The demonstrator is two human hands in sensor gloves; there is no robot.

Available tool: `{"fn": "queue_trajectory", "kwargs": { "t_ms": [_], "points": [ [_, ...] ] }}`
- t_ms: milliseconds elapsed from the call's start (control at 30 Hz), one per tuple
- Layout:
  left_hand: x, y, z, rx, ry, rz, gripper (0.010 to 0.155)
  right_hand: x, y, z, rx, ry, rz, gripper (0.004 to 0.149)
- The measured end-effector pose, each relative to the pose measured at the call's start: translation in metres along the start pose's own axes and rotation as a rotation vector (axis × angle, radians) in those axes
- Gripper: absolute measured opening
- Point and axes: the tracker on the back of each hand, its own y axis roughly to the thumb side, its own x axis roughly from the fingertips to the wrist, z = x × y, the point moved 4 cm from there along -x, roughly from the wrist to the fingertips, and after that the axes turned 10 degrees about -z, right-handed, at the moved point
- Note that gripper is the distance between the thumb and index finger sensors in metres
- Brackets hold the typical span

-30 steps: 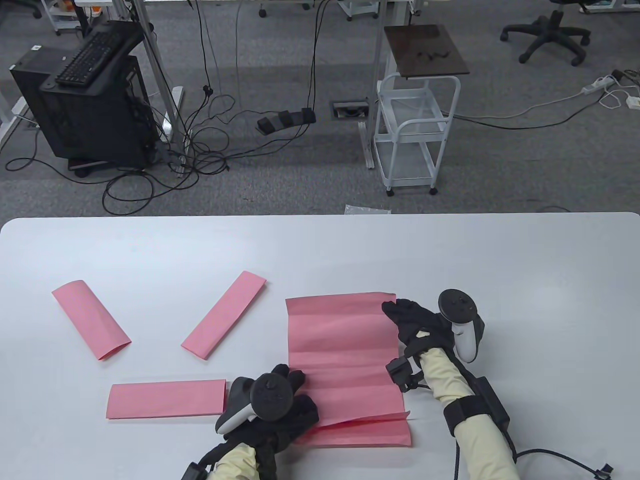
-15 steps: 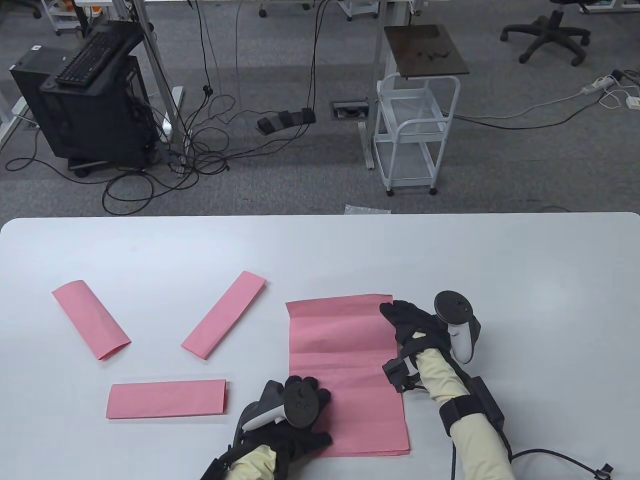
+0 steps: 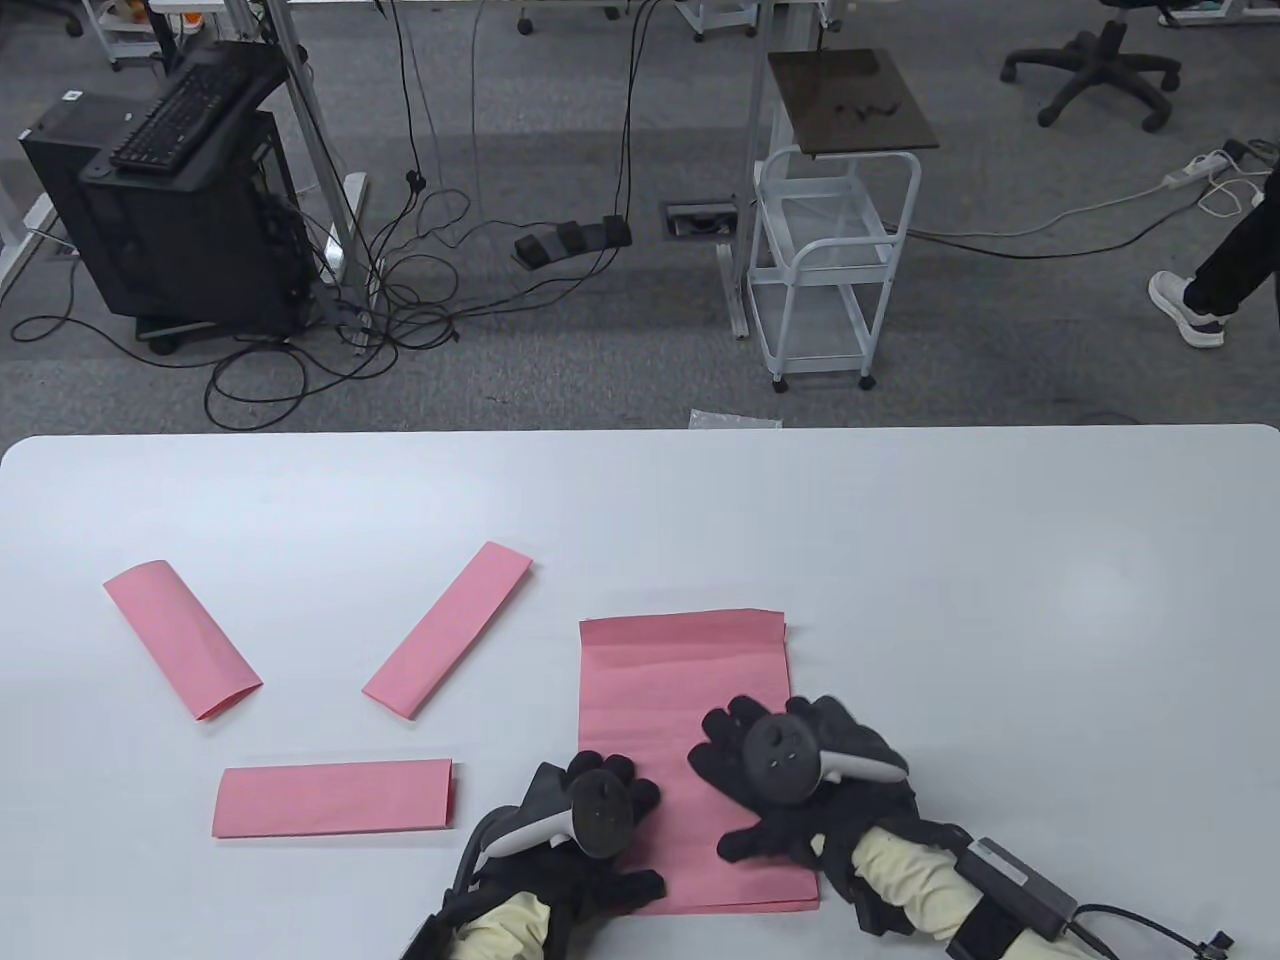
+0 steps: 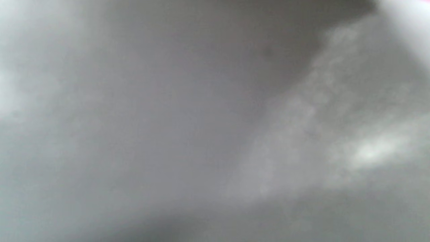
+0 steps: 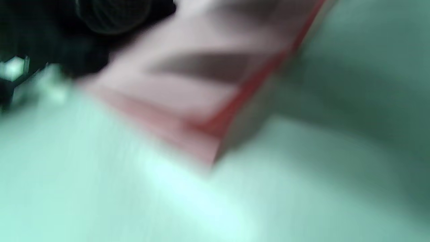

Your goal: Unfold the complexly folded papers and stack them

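Observation:
An unfolded pink sheet (image 3: 680, 680) with crease lines lies flat at the table's front middle, on top of another pink sheet whose edge shows at the bottom. My left hand (image 3: 600, 800) rests flat on its lower left part. My right hand (image 3: 770, 770) rests flat on its lower right part, fingers spread. Three folded pink papers lie to the left: one (image 3: 182, 652) at far left, one (image 3: 447, 628) slanted in the middle, one (image 3: 333, 797) level near the front. The right wrist view shows the pink sheet (image 5: 188, 87) blurred. The left wrist view is a grey blur.
The white table (image 3: 1000, 600) stretches bare to the right and back. Beyond its far edge are a white cart (image 3: 830, 250), a computer tower (image 3: 170, 220), floor cables, and a person's leg (image 3: 1215, 270) at the right.
My right hand moved from the sheet's upper right edge down onto its lower right part. The sheet's top edge sits a little lower. My left hand barely moved. A person's leg appeared at right.

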Motion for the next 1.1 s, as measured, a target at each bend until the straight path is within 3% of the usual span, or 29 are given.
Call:
{"fn": "queue_trajectory", "kwargs": {
  "t_ms": [133, 167, 333, 433, 533, 667, 800, 933, 1000, 1100],
  "points": [
    [0.002, 0.000, 0.000, 0.003, -0.002, 0.012, 0.085, -0.006, -0.006, 0.024, -0.046, 0.068, 0.031, 0.082],
    [0.001, 0.000, 0.000, 0.002, -0.002, 0.014, 0.085, 0.000, -0.012, 0.022, -0.077, -0.001, 0.061, 0.079],
    [0.002, 0.000, 0.000, 0.003, -0.002, 0.013, 0.085, 0.042, -0.051, 0.029, -0.137, -0.001, 0.164, 0.073],
    [0.001, 0.000, 0.000, 0.002, -0.002, 0.013, 0.085, 0.054, -0.059, 0.032, -0.185, -0.031, 0.187, 0.071],
    [0.001, 0.000, 0.000, 0.000, -0.003, 0.011, 0.085, 0.052, -0.049, 0.022, -0.123, -0.043, 0.167, 0.072],
    [0.002, 0.000, 0.000, -0.001, -0.005, 0.010, 0.085, 0.034, -0.023, -0.001, -0.034, -0.152, 0.073, 0.071],
    [0.002, 0.000, 0.000, -0.002, -0.007, 0.008, 0.086, -0.007, -0.019, -0.003, -0.113, -0.057, 0.047, 0.071],
    [0.002, 0.001, 0.000, -0.003, -0.007, 0.004, 0.086, -0.018, -0.055, -0.013, -0.165, -0.061, 0.112, 0.062],
    [0.002, 0.001, 0.000, -0.002, -0.007, 0.003, 0.086, -0.009, -0.084, -0.026, -0.215, -0.178, 0.214, 0.056],
    [0.002, 0.001, 0.000, -0.002, -0.006, 0.001, 0.086, 0.006, -0.118, -0.033, -0.300, -0.245, 0.308, 0.052]
  ]
}}
